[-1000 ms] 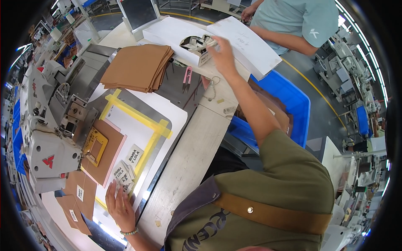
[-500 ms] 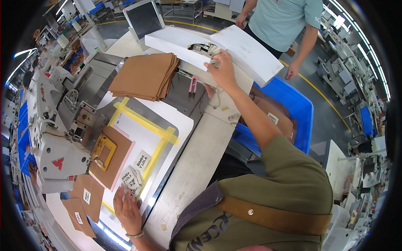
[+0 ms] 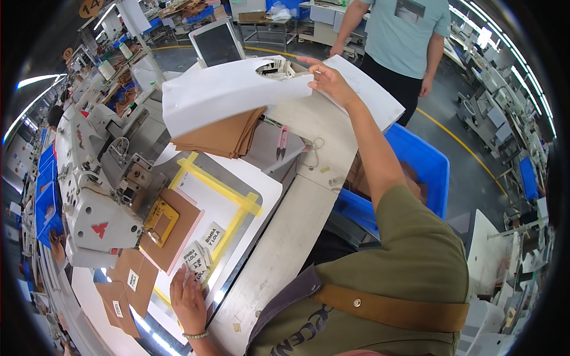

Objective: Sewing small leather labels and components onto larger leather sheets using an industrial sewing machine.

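My right hand (image 3: 333,84) grips the right end of a long white box (image 3: 205,98), its thumb and fingers at the box's end. The box is tilted, with a bundle of white labels (image 3: 279,68) showing inside, and its left part hangs over a stack of brown pieces (image 3: 222,139). My left hand (image 3: 189,302) lies open on the work plate, fingertips against a small pile of white printed labels (image 3: 195,258). One loose label (image 3: 214,235) lies beside the pile. A brown piece (image 3: 178,222) sits under the sewing machine's yellow frame (image 3: 161,221).
The sewing machine (image 3: 98,202) stands at the left. Pink-handled thread snips (image 3: 282,139) lie near the stack. Another white box piece (image 3: 371,98) rests at the table's far right. A blue bin (image 3: 436,178) holds brown pieces. A person in a light shirt (image 3: 404,26) stands beyond the table.
My right hand has shifted the white box left and tilted it, so it now covers part of the brown stack. My left hand stays by the labels. The view has shifted slightly.
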`<state>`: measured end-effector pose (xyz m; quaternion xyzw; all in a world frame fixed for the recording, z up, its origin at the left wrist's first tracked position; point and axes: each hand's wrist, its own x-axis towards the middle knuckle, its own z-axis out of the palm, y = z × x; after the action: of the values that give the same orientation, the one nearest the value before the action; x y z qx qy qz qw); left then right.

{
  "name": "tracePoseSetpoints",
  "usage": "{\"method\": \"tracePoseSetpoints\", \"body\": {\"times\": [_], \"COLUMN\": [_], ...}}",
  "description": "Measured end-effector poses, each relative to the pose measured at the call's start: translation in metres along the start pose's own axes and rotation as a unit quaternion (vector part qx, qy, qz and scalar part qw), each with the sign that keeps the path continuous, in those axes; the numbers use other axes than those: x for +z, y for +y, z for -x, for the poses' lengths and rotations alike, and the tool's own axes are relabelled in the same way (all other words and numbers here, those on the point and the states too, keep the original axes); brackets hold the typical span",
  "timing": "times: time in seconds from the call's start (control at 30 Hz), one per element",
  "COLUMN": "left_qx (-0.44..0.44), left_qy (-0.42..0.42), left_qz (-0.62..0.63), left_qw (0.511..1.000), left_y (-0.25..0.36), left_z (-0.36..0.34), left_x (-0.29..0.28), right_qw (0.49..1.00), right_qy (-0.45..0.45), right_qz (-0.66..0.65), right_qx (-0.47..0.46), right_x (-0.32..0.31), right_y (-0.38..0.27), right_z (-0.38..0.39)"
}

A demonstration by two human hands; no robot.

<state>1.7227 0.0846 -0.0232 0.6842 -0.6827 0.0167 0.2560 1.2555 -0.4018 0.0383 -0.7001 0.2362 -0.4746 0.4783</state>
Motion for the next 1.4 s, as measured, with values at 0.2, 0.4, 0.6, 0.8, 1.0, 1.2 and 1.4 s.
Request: {"method": "tracePoseSetpoints", "body": {"times": [0.2, 0.4, 0.6, 0.8, 1.0, 1.2, 1.4], "left_qx": [-0.001, 0.003, -0.004, 0.0, -0.005, -0.006, -0.012], "left_qy": [-0.002, -0.001, -0.006, -0.011, -0.012, -0.013, -0.021], "left_qz": [0.004, 0.003, 0.001, -0.01, -0.004, 0.005, -0.003], "left_qw": [1.0, 1.0, 1.0, 1.0, 1.0, 1.0, 1.0], "left_y": [0.0, -0.001, -0.001, -0.001, -0.002, -0.001, -0.002], "left_z": [0.0, 0.0, -0.001, -0.001, -0.001, -0.001, -0.001], "left_x": [0.001, 0.002, 0.001, 0.001, 0.003, 0.002, 0.001], "right_qw": [0.998, 0.994, 0.995, 0.994, 0.988, 0.925, 0.916], "right_qy": [-0.033, -0.055, -0.052, -0.018, 0.141, 0.321, 0.34], "right_qz": [0.006, -0.011, -0.034, -0.079, 0.008, 0.198, 0.209], "right_qx": [-0.05, -0.091, -0.08, -0.073, -0.065, -0.041, -0.047], "right_x": [0.014, 0.016, 0.018, 0.023, 0.045, 0.064, 0.071], "right_y": [0.012, 0.019, 0.022, 0.026, 0.067, 0.105, 0.096], "right_z": [0.015, 0.024, 0.027, 0.031, 0.022, 0.004, 0.028]}}
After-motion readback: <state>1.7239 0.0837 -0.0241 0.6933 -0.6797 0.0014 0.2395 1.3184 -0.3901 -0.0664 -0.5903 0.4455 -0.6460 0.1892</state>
